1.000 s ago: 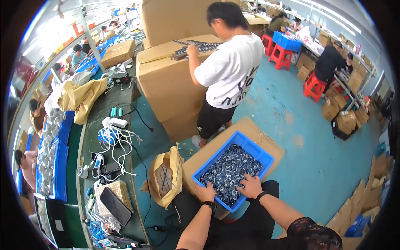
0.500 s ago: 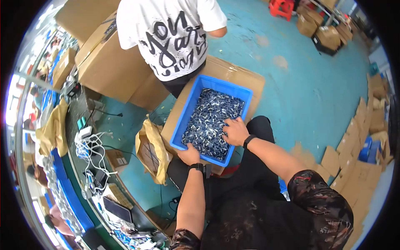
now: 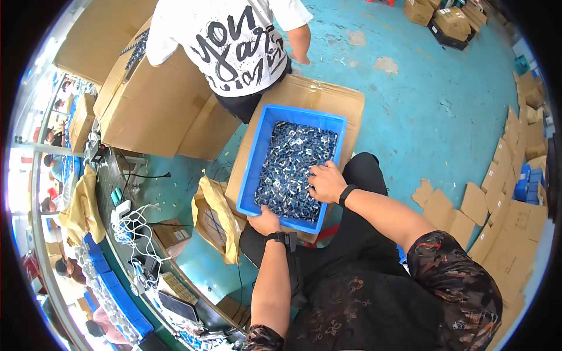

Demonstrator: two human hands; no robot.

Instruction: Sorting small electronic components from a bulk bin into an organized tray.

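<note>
A blue plastic tub (image 3: 252,169) is filled with a heap of small dark-blue and silvery metallic parts (image 3: 293,158), too small to name. It rests on a cardboard box (image 3: 333,96) in front of my knees. My left hand (image 3: 266,221) grips the tub's near-left corner, thumb over the rim and the other fingers hidden outside. Across the right rim reaches my right hand (image 3: 328,182), its bent fingers apart and touching the top of the parts. Whether it holds any piece cannot be seen.
Past the tub, a person in a white shirt (image 3: 234,47) faces away beside large cartons (image 3: 152,99). An opened yellow-brown sack (image 3: 219,219) stands left of my knee. A cluttered bench (image 3: 117,205) with white cables (image 3: 137,234) runs along the left; flattened cardboard (image 3: 492,199) lies right.
The view has shifted slightly. The person in white has moved an arm, whose hand now shows lower beside the body. Both my hands stay at the tub in nearly the same places.
</note>
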